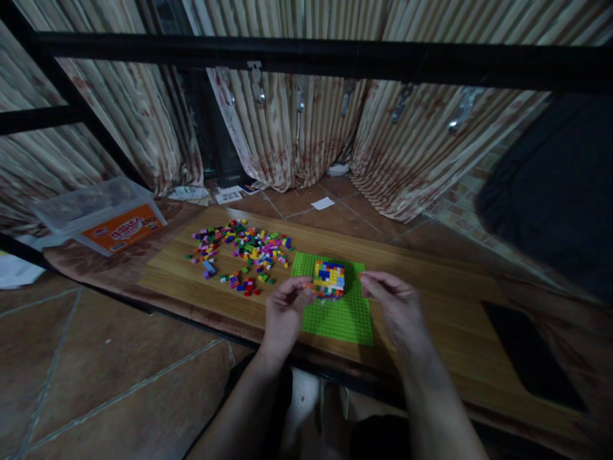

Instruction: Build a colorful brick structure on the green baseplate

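Note:
A block build [329, 279] of small toy bricks, yellow, blue, white and red on top, stands on a green studded baseplate [335, 322]. My left hand [287, 313] is closed at the build's left side, thumb and fingers drawn together at its edge; whatever they pinch is too small to make out. To the right of the build, apart from it, my right hand [393, 303] is closed in a pinch above the baseplate's edge. A speck of red shows at its fingertips, seemingly a small red brick [362, 275].
Loose coloured bricks [253, 246] lie scattered on the left part of the wooden table [431, 300]. Beyond them is a clear plastic box [103, 211] with an orange label. A flat black panel [531, 351] lies at the right end. Striped curtains [306, 134] hang behind a dark metal bar.

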A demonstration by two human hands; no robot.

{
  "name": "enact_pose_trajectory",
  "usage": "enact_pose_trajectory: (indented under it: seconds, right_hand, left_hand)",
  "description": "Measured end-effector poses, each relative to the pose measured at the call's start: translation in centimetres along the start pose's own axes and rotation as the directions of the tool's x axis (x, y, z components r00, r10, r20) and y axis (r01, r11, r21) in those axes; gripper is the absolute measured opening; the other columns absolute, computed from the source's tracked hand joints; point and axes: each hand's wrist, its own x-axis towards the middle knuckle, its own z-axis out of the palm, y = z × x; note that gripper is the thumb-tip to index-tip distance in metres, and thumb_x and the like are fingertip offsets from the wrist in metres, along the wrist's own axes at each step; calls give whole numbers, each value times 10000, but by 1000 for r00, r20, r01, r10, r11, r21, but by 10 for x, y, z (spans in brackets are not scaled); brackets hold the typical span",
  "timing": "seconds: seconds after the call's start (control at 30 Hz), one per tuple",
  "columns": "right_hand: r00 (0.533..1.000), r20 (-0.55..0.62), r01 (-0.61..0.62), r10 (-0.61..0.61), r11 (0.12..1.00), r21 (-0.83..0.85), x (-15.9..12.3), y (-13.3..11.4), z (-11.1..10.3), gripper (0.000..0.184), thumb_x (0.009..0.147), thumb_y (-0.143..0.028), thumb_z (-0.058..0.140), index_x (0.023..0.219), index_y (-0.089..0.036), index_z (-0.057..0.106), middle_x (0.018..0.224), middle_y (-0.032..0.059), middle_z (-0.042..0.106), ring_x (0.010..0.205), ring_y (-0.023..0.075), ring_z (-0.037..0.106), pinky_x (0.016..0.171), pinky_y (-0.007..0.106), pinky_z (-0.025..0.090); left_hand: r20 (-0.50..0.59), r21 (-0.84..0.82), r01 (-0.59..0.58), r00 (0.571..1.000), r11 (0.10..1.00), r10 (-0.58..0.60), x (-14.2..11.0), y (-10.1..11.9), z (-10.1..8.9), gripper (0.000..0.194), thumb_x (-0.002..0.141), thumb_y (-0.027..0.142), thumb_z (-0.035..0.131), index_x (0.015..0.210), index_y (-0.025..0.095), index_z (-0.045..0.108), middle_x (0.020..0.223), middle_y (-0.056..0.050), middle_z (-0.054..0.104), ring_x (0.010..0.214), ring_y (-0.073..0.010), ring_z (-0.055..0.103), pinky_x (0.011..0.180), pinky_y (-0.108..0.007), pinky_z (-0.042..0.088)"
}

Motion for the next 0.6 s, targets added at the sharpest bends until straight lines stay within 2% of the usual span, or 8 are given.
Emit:
enact_pose_trajectory:
  seconds: [0.07,0.17,0.37,0.6]
  right_hand:
    - [999,-36,1,-2,999,-48,3,3,-5,198,629,-360,773,744,-203,737,601,3,647,550,123,542,539,266,458]
    - [999,17,-30,31,994,-101,3,10,-6,195,626,-360,768,737,-202,739,644,16,686,577,135,580,564,276,474]
    - [997,74,-18,35,974,-227,2,24,-3,189,650,-353,746,759,-199,742,743,43,740,680,183,659,670,333,520]
    - [991,133,15,24,959,-284,2,31,3,180,689,-356,709,755,-190,726,755,49,746,681,186,675,655,316,526]
  left_hand:
    - [-95,1,-4,995,1000,4,4,-2,-3,156,706,224,698,846,157,704,740,-4,675,656,-104,595,668,-226,486]
    - [-170,34,5,985,999,1,7,-6,-5,143,687,217,700,816,155,707,739,-4,678,662,-108,587,658,-225,469]
    - [-144,84,32,989,996,-19,3,-14,-2,133,697,240,684,795,151,694,717,-4,672,667,-121,591,665,-243,466]
    - [-142,61,72,988,996,-63,4,-18,3,142,691,194,678,825,149,686,676,-7,679,640,-126,611,629,-236,479]
